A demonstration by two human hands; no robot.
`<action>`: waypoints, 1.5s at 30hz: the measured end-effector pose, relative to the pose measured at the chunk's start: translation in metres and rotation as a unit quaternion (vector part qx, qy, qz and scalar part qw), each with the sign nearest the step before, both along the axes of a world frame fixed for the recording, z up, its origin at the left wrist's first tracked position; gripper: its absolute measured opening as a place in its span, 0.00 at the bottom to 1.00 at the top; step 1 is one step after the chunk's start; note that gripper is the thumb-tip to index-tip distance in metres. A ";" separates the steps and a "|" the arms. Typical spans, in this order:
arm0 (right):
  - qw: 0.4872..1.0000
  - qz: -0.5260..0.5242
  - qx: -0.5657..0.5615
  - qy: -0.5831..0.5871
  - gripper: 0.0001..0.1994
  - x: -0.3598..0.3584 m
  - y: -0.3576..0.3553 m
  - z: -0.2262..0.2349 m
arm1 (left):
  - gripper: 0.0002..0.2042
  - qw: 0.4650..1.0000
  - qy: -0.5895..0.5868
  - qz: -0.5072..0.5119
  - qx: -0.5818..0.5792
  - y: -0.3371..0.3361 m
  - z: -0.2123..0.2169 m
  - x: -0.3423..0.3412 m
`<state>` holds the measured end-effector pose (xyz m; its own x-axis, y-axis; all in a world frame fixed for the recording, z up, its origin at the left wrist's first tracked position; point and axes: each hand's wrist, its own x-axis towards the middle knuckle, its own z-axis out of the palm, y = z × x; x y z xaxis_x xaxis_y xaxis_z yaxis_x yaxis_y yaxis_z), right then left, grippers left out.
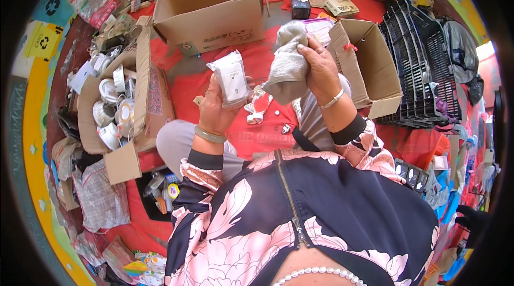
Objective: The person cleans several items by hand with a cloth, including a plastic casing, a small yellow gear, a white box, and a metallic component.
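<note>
My left hand (pixel 217 109) is closed round a small white box in clear plastic wrap (pixel 234 80), held upright above the red floor cover. In my right hand (pixel 321 66) a crumpled grey cloth (pixel 288 64) hangs down, pinched between thumb and fingers. The box and the cloth are apart, with a gap between them. Below and between my hands, a red and white item (pixel 259 105) lies on the red cover; its kind I cannot make out. Near it lies a small white piece (pixel 286 128).
A large open cardboard box (pixel 209 18) stands ahead, a smaller one (pixel 369 61) at right beside black plastic crates (pixel 412 66). At left, a cardboard box (pixel 152 98) holds several round white fixtures (pixel 110 90). A dark small box (pixel 300 7) sits at the back.
</note>
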<state>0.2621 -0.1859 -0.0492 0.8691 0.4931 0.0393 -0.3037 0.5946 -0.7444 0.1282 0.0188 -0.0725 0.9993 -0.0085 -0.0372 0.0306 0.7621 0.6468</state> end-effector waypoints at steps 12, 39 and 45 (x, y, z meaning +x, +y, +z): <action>0.652 -0.147 -0.333 -0.665 0.17 -0.106 0.046 0.026 | 0.18 0.949 -0.013 0.163 0.269 -0.057 0.023 -0.073; 0.605 -0.036 -0.305 -0.734 0.19 -0.122 0.043 -0.002 | 0.16 0.974 -0.070 0.126 -0.176 -0.014 -0.032 -0.061; 0.675 0.034 -0.222 -0.703 0.15 -0.112 0.024 -0.010 | 0.17 0.971 -0.012 0.189 -0.149 -0.007 0.028 -0.060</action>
<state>0.1501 -0.1616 -0.0587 0.1024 0.7645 0.6364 0.8725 0.2382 -0.4266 0.0677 0.0116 -0.0443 0.9340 0.3514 -0.0652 -0.2998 0.8697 0.3920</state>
